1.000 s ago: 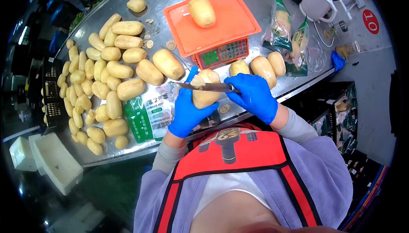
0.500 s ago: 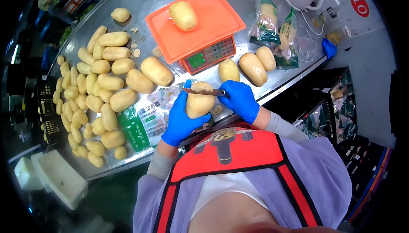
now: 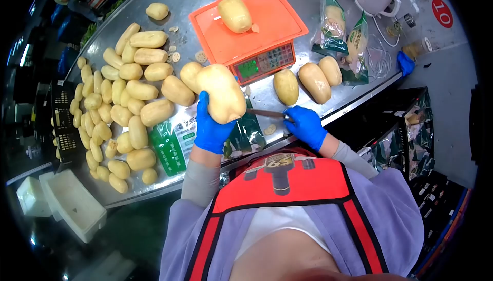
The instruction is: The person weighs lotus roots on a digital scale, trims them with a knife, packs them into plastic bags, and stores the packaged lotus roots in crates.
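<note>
Above a shiny grey metal table (image 3: 179, 1), as the head camera showed it, a left hand (image 3: 213, 127) in a blue glove was partly curled around the lower end of a thick, cream-coloured, barrel-shaped lotus root (image 3: 221, 93). The root was tilted, just left of the near corner of an orange plastic weighing scale (image 3: 280, 16). The right hand (image 3: 306, 127), also blue-gloved, was curled around the handle of a narrow, dark-bladed metal knife (image 3: 267, 112). The blade pointed left, towards the root's lower right side; whether they touched could not be told.

Handling the pair well seemed to call for a firm left grip low on the smooth, perhaps slippery root, with the blade kept level and clear of the blue fingertips while the root was turned. Another pale lotus root (image 3: 234, 15) lay on the scale, and a stout yellowish one (image 3: 286, 87) lay beyond the knife.
</note>
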Tool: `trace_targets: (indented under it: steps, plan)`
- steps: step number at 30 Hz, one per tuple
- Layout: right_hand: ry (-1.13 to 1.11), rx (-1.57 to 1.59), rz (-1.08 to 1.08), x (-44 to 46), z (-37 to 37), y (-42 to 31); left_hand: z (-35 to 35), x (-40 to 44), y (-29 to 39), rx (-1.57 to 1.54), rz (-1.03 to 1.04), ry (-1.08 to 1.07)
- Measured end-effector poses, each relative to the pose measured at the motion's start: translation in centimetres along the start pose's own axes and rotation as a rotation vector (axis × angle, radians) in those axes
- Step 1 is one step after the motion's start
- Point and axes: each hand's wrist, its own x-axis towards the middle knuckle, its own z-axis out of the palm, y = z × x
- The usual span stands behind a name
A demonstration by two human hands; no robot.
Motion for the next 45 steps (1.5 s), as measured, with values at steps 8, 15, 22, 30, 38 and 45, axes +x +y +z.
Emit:
trace_targets:
  steps: [8, 15, 22, 30, 38, 45]
  plan:
    - [0.089, 0.012, -0.137, 3.2, -0.8, -1.1, -1.4, 0.8, -1.3, 0.112, 0.003, 0.052]
    - [0.582, 0.074, -0.232, 19.1, -3.3, 0.9, -2.3, 0.1, -2.2, 0.081, 0.041, 0.017]
    - [0.494, 0.03, -0.202, 18.1, -1.3, 0.5, -4.3, -1.5, -1.3, 0.208, 0.094, 0.088]
    - [0.474, 0.441, 0.13, 4.1, -2.0, 4.3, -7.2, -2.0, -0.3, 0.409, 0.248, 0.189]
    - [0.558, 0.202, 0.431, 3.8, -4.0, 17.0, -5.9, -0.8, -2.6, 0.418, 0.132, 0.119]
    - [0.502, 1.574, 0.601, 4.4, -9.2, 11.8, -6.0, -1.4, -2.2, 0.321, 0.094, 0.171]
